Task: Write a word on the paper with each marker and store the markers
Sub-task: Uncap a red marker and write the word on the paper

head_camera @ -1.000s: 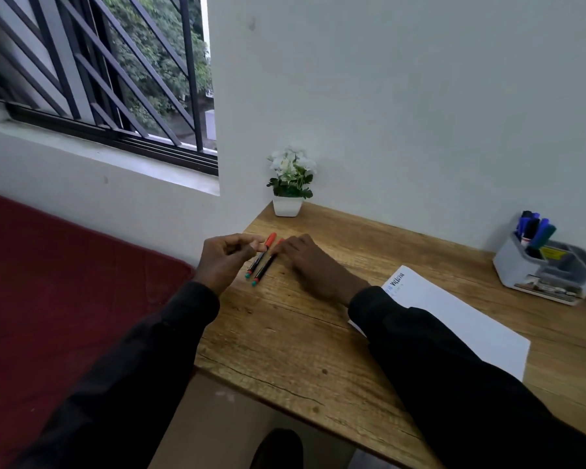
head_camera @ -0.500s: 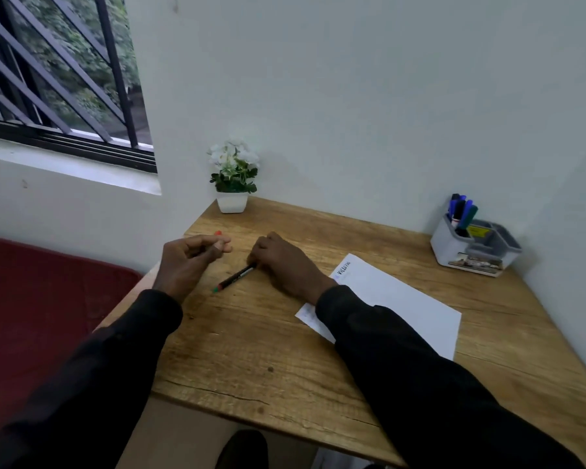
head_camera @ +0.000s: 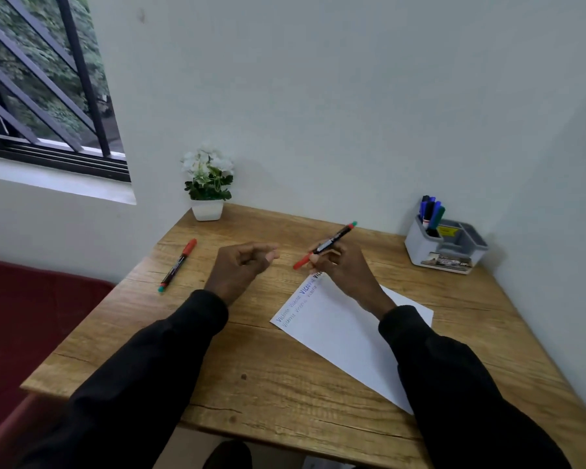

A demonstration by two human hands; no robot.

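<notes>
My right hand [head_camera: 344, 269] holds a red-capped marker [head_camera: 332, 240] slanted above the top edge of the white paper [head_camera: 345, 333], red cap down-left, green end up-right. Several words in blue and black ink run along the paper's left edge. My left hand [head_camera: 242, 265] hovers just left of the marker's cap with fingers loosely curled and nothing in them. A second red-capped marker [head_camera: 177, 265] lies on the wooden desk [head_camera: 251, 367] at the left. A grey organiser [head_camera: 444, 245] at the back right holds several blue, black and green markers upright.
A small white pot with white flowers [head_camera: 207, 186] stands at the desk's back left corner against the wall. A barred window is at the upper left. A red surface lies below the desk's left edge.
My right hand has lifted one marker off the desk and carried it right, over the paper. My left hand has let the other marker go; it now lies on the desk at the left.
</notes>
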